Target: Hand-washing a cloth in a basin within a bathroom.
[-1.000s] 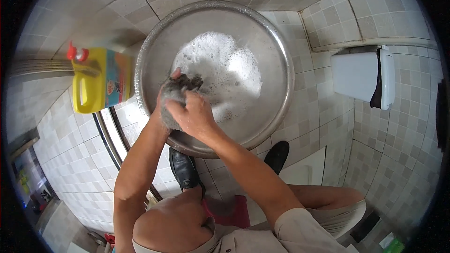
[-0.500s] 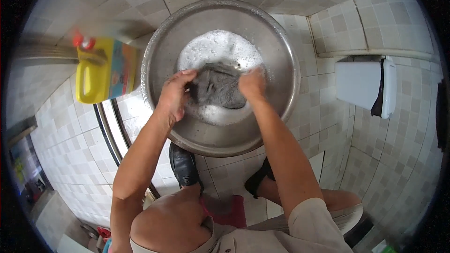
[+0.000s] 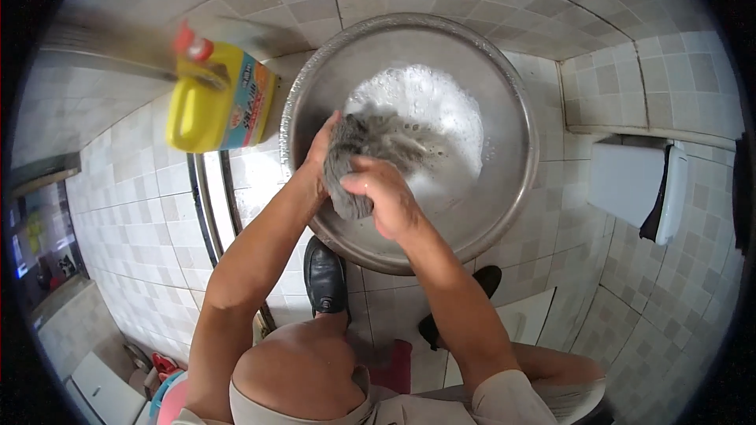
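A wet, dark grey cloth (image 3: 345, 142) is bunched up between my two hands over the left part of a wide round metal basin (image 3: 508, 149). My left hand (image 3: 316, 156) grips the cloth from its left side, most of its fingers hidden behind the fabric. From the right, my right hand (image 3: 387, 194) closes over the cloth, thumb and fingers pressed against it. White suds (image 3: 445, 106) float on the cloudy water in the basin, thickest toward the far side.
A yellow jug (image 3: 197, 114) with a red pump top stands left of the basin. To the right is a white bin (image 3: 630, 181) with a dark liner. My black shoes (image 3: 324, 277) are close to the basin's near edge. Tiled walls rise at the back and right.
The cloth, spread low in the suds before, is now lifted and bunched toward the basin's left side. My right hand has moved left to meet my left hand. The view has shifted slightly.
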{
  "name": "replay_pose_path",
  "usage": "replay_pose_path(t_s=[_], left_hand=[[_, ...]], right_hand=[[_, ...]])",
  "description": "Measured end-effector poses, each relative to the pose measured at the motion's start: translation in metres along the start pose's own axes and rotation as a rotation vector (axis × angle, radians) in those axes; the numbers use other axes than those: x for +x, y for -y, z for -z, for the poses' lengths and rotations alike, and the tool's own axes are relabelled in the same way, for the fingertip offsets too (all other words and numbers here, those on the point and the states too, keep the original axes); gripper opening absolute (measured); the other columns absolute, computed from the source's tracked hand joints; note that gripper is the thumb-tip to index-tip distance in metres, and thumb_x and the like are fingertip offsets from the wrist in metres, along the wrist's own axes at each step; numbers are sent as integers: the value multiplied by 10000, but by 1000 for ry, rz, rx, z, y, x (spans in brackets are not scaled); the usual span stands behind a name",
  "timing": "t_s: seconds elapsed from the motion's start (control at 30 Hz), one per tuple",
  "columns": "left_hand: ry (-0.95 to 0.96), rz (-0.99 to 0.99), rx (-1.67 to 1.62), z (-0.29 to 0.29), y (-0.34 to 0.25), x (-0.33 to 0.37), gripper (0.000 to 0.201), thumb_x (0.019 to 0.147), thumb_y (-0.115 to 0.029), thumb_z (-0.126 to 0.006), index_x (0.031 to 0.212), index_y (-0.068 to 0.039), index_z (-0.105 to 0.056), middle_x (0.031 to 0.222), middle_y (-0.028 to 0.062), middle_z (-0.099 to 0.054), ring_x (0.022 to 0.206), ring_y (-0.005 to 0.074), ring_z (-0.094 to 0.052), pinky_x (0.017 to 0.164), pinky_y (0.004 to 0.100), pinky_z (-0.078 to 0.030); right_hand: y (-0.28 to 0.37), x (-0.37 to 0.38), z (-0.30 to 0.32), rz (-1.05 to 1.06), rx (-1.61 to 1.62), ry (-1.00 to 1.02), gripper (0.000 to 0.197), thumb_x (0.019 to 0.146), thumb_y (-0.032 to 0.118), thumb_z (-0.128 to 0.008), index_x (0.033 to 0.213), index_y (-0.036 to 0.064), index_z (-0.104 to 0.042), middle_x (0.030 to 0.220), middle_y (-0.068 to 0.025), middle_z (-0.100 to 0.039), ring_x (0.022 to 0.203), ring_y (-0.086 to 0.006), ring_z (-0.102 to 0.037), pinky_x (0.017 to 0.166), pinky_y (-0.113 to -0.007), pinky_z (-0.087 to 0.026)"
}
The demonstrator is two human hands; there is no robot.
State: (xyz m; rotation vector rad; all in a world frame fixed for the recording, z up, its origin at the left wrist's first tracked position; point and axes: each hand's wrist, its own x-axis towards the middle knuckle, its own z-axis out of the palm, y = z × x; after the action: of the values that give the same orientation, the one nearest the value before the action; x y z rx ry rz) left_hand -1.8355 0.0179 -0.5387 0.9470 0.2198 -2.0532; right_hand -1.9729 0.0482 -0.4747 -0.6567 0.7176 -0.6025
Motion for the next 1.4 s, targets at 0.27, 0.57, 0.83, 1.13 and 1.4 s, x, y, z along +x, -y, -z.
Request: replay_pose_path(t_s=[0.27,0.57,0.83,1.13,1.4], left_hand=[[-141,-245,48,26,34,7,310,929,-294,-469,967,-41,-645,871,93,-659,794,231,-640,685,381,-529],[-236,-222,57,-2,46,2,212,864,-195,-502,903,-22,-619,831,125,-628,716,261,-623,622,449,-509],[-361,-294,171,-7,72,15,271,885,-265,-485,982,-51,-619,859,110,-629,711,211,-611,639,365,-506],[-227,-208,148,-48,58,-17,240,846,-239,-582,901,-10,-626,842,91,-622,734,195,-581,639,349,-482],[-480,66,622,-15,28,-24,749,846,-490,-565,1398,-41,-334,1400,223,-352,1284,347,-339,1028,499,-274]], right_hand=[[-11,5,-8,284,-631,-355,344,876,259,-560,696,-30,-604,609,-26,-565,605,-99,-493,553,-292,-394],[-14,19,14,303,-783,-745,310,808,209,-494,703,-77,-553,631,-203,-559,618,-277,-532,619,-421,-419],[-11,22,39,262,-869,-853,310,821,179,-476,701,-100,-540,557,-174,-519,555,-186,-475,578,-396,-410],[-42,18,109,0,-1202,-890,374,909,253,-459,912,-83,-623,911,-320,-602,886,-468,-582,774,-459,-452],[-38,-13,174,-18,-709,-1152,414,869,206,-571,1193,-49,-533,1159,-242,-577,1109,-345,-540,941,-393,-404]])
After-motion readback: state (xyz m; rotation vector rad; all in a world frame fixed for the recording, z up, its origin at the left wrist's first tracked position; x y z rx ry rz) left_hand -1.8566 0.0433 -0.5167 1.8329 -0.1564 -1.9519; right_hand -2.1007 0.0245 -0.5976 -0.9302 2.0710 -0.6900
